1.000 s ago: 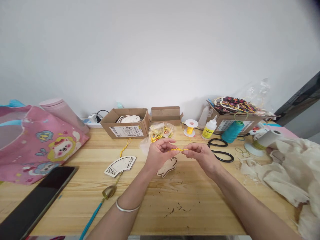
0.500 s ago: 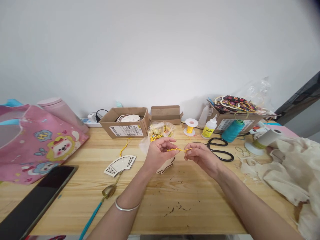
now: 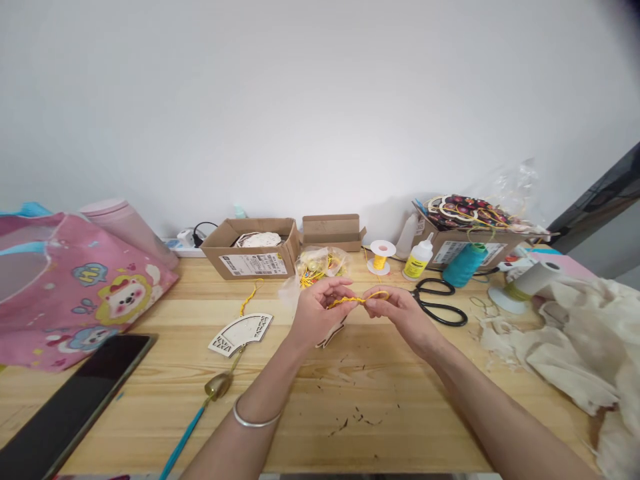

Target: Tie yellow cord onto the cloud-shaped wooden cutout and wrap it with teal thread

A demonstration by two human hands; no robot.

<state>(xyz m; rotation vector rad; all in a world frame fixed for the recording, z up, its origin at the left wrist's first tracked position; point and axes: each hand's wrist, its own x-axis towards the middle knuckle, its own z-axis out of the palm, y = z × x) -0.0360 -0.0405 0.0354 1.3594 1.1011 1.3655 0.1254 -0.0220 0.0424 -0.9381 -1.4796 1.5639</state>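
Observation:
My left hand [image 3: 316, 311] and my right hand [image 3: 400, 311] are raised just above the wooden table [image 3: 320, 400], fingertips close together. Both pinch a short piece of yellow cord [image 3: 353, 300] that runs between them, with a small loop showing at the right fingers. Under the left hand a wooden cut-out piece [image 3: 331, 335] lies flat, mostly hidden. A white fan-shaped wooden piece [image 3: 241, 331] with a yellow string lies to the left.
Black scissors [image 3: 440, 301], a glue bottle [image 3: 418, 259], a yellow thread spool [image 3: 381, 256] and a teal spool [image 3: 464, 264] stand behind my hands. Cardboard boxes [image 3: 253, 247] line the wall. A pink bag [image 3: 70, 287] and dark tablet [image 3: 70, 400] are left, cream cloth [image 3: 575, 340] right.
My hands drew slightly apart with the cord stretched, then came back together. The right fingers now hold a small loop of the cord.

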